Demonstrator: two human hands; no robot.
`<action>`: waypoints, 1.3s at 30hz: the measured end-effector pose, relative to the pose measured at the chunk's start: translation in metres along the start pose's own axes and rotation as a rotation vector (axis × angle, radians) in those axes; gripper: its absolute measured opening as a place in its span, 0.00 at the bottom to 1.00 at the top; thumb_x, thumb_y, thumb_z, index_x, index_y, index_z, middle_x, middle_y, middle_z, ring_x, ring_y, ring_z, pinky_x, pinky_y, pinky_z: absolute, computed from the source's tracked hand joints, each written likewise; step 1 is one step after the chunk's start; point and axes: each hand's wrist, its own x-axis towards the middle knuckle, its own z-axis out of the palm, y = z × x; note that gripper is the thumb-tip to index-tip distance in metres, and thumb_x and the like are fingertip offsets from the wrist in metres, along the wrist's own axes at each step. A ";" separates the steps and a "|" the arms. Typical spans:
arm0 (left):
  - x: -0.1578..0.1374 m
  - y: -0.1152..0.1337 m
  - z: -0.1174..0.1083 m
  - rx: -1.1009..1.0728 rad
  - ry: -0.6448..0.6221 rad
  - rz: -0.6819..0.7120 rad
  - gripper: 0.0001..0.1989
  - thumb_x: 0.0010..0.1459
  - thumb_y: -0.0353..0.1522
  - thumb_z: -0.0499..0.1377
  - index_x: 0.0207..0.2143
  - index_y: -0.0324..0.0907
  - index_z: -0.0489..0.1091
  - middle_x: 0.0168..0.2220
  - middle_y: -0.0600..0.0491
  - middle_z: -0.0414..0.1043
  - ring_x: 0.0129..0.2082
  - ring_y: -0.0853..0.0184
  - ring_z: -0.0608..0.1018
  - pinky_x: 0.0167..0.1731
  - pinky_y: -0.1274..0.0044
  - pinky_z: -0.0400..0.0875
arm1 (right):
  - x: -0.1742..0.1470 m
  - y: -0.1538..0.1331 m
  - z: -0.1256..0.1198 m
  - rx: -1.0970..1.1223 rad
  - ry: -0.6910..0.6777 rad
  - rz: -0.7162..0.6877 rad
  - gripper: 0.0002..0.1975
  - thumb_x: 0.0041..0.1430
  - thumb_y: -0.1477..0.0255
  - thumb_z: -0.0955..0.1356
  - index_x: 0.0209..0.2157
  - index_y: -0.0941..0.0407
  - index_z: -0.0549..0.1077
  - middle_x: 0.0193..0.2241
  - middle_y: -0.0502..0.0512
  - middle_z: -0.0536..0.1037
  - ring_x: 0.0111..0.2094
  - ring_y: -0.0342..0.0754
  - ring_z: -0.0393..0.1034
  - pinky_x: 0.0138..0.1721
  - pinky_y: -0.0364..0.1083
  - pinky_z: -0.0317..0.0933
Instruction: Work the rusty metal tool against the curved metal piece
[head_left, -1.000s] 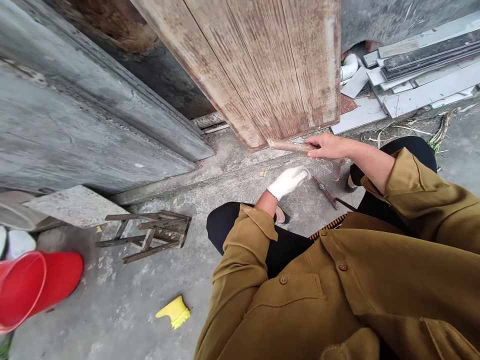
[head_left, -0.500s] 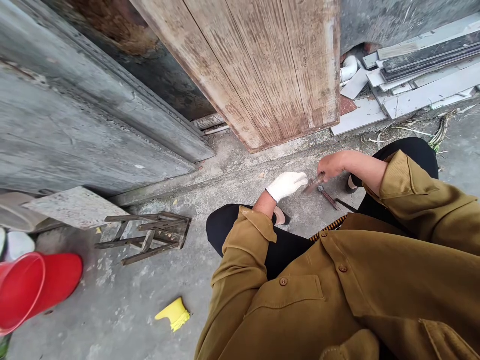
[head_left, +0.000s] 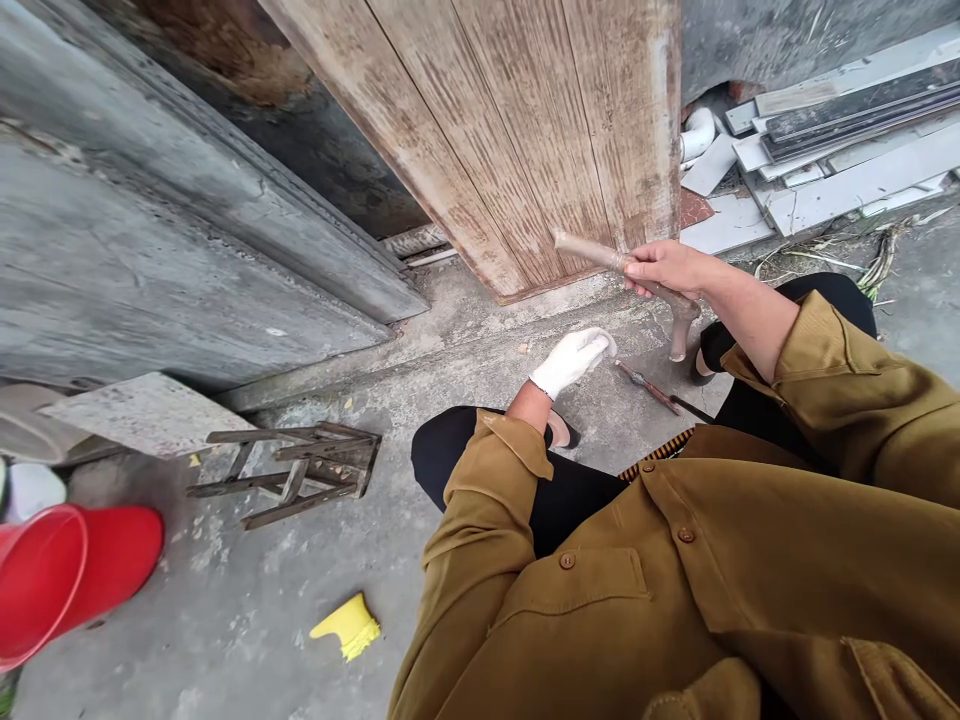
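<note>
Rough grey concrete ground (head_left: pixel 247 610) spreads around the crouching person, with a worn plank panel (head_left: pixel 525 130) standing ahead of both hands. The bare right hand (head_left: pixel 664 268) grasps a bent brown stick (head_left: pixel 592 250) near its middle; the long straight end points left past the fingers, in front of the panel, and the short crooked end hangs just below the hand. Nearer the person and to the left is the left hand (head_left: pixel 571 362), in a white glove, its fingers curled by something pale and rounded; whether it grips this, I cannot tell. Just right of that hand's fingertips, a reddish rod with a metal collar (head_left: pixel 637 378) slants toward the person. Farther out, to the left hand's left, are a wooden stool (head_left: pixel 300 465), a yellow scrap (head_left: pixel 351 628) and a red bucket (head_left: pixel 112 560). Beyond the right hand, at upper right, lie stacked strips (head_left: pixel 862 140).
</note>
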 end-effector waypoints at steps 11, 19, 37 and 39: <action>-0.001 -0.001 -0.003 0.264 -0.119 0.138 0.10 0.64 0.36 0.56 0.33 0.42 0.74 0.32 0.50 0.77 0.36 0.63 0.73 0.40 0.73 0.65 | 0.010 0.014 0.030 -1.029 -0.243 0.242 0.12 0.62 0.68 0.67 0.40 0.62 0.77 0.38 0.67 0.78 0.42 0.58 0.73 0.41 0.52 0.63; 0.002 -0.010 -0.016 0.284 -0.035 0.140 0.08 0.61 0.36 0.59 0.34 0.42 0.75 0.30 0.49 0.76 0.36 0.60 0.75 0.38 0.71 0.65 | 0.002 0.015 0.036 -0.471 -0.992 0.188 0.08 0.58 0.69 0.70 0.36 0.60 0.75 0.24 0.48 0.72 0.25 0.40 0.65 0.28 0.42 0.58; -0.011 0.010 -0.005 0.173 -0.198 0.121 0.10 0.62 0.38 0.58 0.32 0.43 0.75 0.28 0.52 0.77 0.32 0.64 0.75 0.36 0.72 0.69 | 0.021 0.017 0.007 -0.760 0.158 0.267 0.19 0.64 0.64 0.65 0.50 0.64 0.71 0.49 0.76 0.74 0.49 0.64 0.69 0.50 0.58 0.61; -0.015 0.011 -0.012 0.187 -0.173 0.108 0.12 0.63 0.39 0.56 0.33 0.44 0.75 0.30 0.51 0.78 0.34 0.63 0.75 0.38 0.71 0.69 | 0.023 0.019 0.016 -0.967 0.007 0.285 0.19 0.66 0.67 0.63 0.51 0.66 0.72 0.50 0.78 0.74 0.50 0.64 0.70 0.48 0.56 0.62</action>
